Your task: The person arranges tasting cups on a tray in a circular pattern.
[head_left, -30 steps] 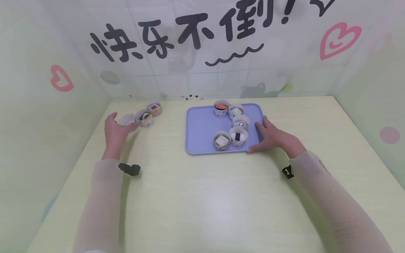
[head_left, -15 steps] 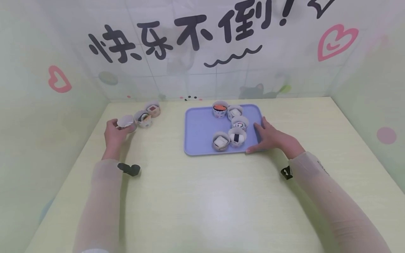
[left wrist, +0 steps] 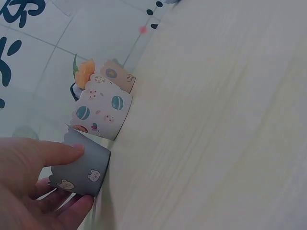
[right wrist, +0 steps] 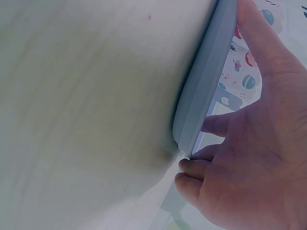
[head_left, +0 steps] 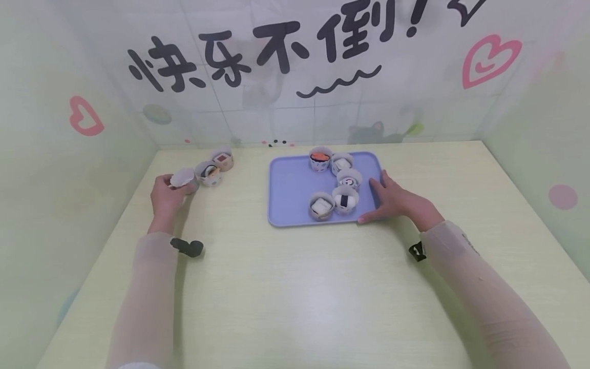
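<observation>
My left hand (head_left: 165,201) grips a grey paper baking cup (left wrist: 86,163) with bear faces at the far left of the table; in the left wrist view the thumb lies across one side and the other fingers lie underneath. Its contents are hard to make out. Right beside it are a patterned cup holding a sushi-like piece (head_left: 210,174) and a cup with a brown-and-white piece (head_left: 223,159). On the other side, my right hand (head_left: 397,201) holds the front right corner of a blue tray (head_left: 290,187), thumb at the front rim, fingers along the right rim.
Several filled cups stand on the tray's right half, among them one with an orange topping (head_left: 320,158), one with a black-banded white piece (head_left: 345,201) and one with a white piece (head_left: 321,206). A printed wall covering (head_left: 286,123) rises behind the table (head_left: 276,287).
The left fingers have closed in around the grey cup, which has tipped slightly. My right hand stays on the tray, and the view has shifted a little.
</observation>
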A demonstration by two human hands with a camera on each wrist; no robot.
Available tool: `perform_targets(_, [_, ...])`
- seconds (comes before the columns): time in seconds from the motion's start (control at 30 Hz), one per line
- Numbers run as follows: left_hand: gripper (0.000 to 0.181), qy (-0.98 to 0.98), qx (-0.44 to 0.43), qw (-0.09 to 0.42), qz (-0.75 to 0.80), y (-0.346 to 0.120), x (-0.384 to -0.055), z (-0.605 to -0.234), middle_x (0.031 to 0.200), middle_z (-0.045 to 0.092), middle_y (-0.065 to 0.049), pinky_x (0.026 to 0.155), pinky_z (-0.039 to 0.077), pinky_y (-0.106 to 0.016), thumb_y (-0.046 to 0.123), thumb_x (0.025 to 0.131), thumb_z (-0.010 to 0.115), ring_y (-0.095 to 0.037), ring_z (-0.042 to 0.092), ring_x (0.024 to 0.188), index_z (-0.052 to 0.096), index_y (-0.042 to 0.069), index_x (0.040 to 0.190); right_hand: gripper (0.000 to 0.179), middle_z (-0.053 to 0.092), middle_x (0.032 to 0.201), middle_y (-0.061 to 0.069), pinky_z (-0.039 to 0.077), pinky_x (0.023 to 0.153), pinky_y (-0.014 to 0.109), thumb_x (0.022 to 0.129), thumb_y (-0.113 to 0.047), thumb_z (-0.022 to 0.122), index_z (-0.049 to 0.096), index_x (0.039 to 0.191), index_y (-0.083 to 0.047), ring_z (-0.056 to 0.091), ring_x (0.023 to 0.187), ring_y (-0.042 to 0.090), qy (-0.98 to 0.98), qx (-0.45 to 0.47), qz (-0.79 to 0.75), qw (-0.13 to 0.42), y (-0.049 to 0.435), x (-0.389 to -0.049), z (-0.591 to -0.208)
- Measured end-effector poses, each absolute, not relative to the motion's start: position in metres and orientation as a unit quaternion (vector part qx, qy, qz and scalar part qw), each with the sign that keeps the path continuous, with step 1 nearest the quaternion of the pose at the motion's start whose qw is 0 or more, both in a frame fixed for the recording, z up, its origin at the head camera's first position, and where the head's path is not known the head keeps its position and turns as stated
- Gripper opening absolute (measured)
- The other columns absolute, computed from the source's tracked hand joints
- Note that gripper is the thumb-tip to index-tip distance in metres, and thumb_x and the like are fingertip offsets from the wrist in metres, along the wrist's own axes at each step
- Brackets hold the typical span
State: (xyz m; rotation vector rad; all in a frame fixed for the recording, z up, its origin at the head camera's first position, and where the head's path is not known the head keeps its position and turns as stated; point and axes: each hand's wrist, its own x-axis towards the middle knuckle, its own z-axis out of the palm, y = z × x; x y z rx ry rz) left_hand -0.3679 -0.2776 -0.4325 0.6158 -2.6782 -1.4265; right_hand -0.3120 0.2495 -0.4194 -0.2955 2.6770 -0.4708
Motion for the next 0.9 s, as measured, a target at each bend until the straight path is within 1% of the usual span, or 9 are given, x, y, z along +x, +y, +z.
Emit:
perform_targets(0.1, [0.075, -0.869, 0.197, 0.022, -0.453, -0.279, -0.367, -0.431, 0.159, 0.035, -0.017, 0.111, 0.043, -0.039, 0.028, 0.094, 0.067, -0.032, 0.041, 0.139, 0.027, 0.002, 0.152, 0.129, -0.015, 0.159, 0.037, 0.013, 0.122, 0.065, 0.074, -0.065, 0.077, 0.006, 0.157, 0.004, -0.004, 0.15, 0.054, 0.959, -0.106, -0.167, 0.201, 0.249, -0.312, -0.419])
perform_targets(0.33, [0.073, -0.873, 0.191, 0.021, -0.449, -0.282, -0.365, -0.425, 0.16, 0.033, -0.017, 0.116, 0.04, -0.043, 0.026, 0.096, 0.064, -0.033, 0.041, 0.14, 0.025, 0.003, 0.153, 0.13, -0.016, 0.159, 0.037, 0.014, 0.122, 0.065, 0.074, -0.065, 0.077, 0.006, 0.158, 0.004, -0.005, 0.15, 0.054, 0.959, -0.104, -0.168, 0.203, 0.25, -0.313, -0.42])
perform_targets(0.53, [0.071, -0.873, 0.184, 0.026, -0.451, -0.282, -0.361, -0.419, 0.16, 0.032, -0.018, 0.116, 0.041, -0.045, 0.026, 0.097, 0.061, -0.034, 0.041, 0.143, 0.024, 0.003, 0.154, 0.13, -0.016, 0.159, 0.037, 0.014, 0.122, 0.065, 0.074, -0.065, 0.077, 0.006, 0.158, 0.004, -0.004, 0.15, 0.054, 0.959, -0.103, -0.169, 0.205, 0.25, -0.313, -0.42])
perform_targets(0.7, [0.071, -0.872, 0.18, 0.033, -0.455, -0.281, -0.358, -0.415, 0.16, 0.033, -0.017, 0.116, 0.042, -0.044, 0.025, 0.097, 0.062, -0.034, 0.04, 0.144, 0.025, 0.004, 0.154, 0.132, -0.016, 0.159, 0.037, 0.014, 0.122, 0.066, 0.072, -0.067, 0.077, 0.005, 0.158, 0.004, -0.004, 0.149, 0.054, 0.959, -0.103, -0.168, 0.206, 0.25, -0.313, -0.42])
perform_targets(0.9, [0.07, -0.873, 0.179, 0.045, -0.451, -0.279, -0.355, -0.409, 0.158, 0.037, -0.016, 0.115, 0.043, -0.042, 0.024, 0.095, 0.065, -0.032, 0.043, 0.141, 0.028, 0.005, 0.152, 0.133, -0.016, 0.159, 0.037, 0.014, 0.121, 0.066, 0.072, -0.069, 0.076, 0.005, 0.158, 0.003, -0.004, 0.149, 0.054, 0.958, -0.102, -0.168, 0.208, 0.25, -0.313, -0.419])
